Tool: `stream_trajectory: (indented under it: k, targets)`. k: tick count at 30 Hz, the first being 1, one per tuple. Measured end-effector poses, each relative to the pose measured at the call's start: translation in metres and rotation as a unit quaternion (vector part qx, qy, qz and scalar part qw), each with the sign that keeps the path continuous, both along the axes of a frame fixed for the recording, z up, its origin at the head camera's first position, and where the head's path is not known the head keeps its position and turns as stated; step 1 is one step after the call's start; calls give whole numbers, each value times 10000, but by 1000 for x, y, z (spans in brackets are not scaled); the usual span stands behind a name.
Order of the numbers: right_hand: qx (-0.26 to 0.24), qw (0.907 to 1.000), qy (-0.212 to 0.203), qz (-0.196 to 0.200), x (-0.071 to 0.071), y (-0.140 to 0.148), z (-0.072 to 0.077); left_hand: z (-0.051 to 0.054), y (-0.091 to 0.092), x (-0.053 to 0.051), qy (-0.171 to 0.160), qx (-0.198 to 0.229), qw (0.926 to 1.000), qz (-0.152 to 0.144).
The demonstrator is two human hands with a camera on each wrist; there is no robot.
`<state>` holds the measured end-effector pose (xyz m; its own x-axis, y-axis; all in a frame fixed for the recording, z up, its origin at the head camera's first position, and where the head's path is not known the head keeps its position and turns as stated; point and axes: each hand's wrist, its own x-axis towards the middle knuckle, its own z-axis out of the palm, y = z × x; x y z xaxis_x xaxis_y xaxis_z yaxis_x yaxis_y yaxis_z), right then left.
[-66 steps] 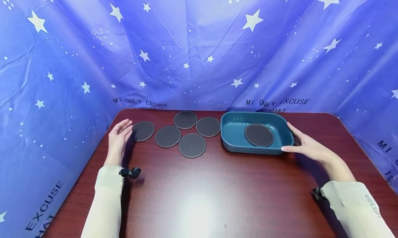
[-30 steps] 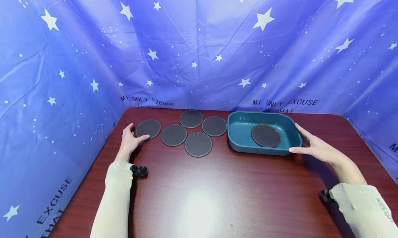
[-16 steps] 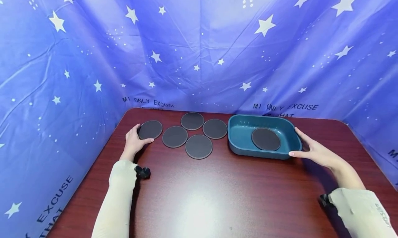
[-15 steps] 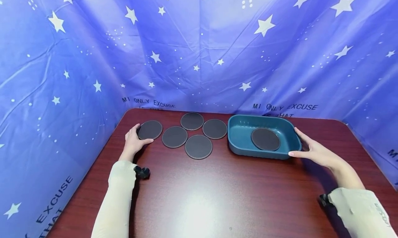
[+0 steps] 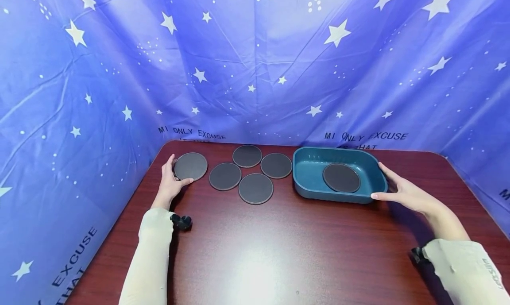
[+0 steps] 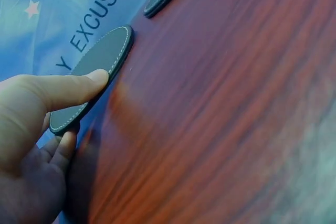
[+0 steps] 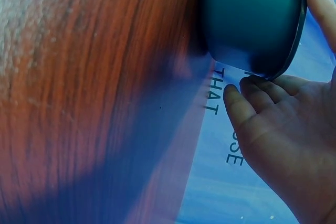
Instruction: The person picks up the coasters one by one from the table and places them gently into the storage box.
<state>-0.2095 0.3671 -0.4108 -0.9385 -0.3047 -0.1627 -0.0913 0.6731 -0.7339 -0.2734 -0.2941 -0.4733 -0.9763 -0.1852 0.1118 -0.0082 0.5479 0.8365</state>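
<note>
At the left of the bench (image 5: 318,234), a person's left hand (image 5: 169,184) pinches a dark disc (image 5: 191,166); well to its right lies the teal tub (image 5: 308,174), long axis crosswise, right end gripped by the wide-spread right hand (image 5: 405,193).

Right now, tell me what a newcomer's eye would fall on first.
Probably the blue star-printed cloth behind the red-brown table. Next would come the teal tray at the table's far right, held at its end by the right hand, then the leftmost dark disc, pinched by the left hand.
</note>
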Motion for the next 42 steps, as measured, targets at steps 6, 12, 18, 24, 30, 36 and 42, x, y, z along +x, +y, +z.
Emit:
stream_trajectory:
  k: [6, 12, 18, 24, 30, 36, 42]
  targets:
    - [113, 9999, -20, -46, 1, 4, 1, -2, -4, -2, -82, 511, 9985, 162]
    - [54, 10000, -63, 0, -1, 1, -3, -2, -10, -1, -254, 1209, 9915, 400]
    - [-66, 9999, -77, 1, 0, 0, -5, 1, -14, 0, -388, 1324, 9897, 384]
    - [-189, 9998, -14, 32, 0, 1, -5, 2, -19, 1, -496, 1658, 9844, 313]
    - [-73, 10000, 36, 20, -1, 1, -5, 4, -23, 2, -561, 2720, 9605, 190]
    - [-43, 10000, -24, 1, -3, -1, -4, 9, -24, 2, -583, 3361, 9399, 145]
    - [-54, 10000, 13, 22, -3, -1, -3, 9, -22, 3, -620, 3638, 9292, 196]
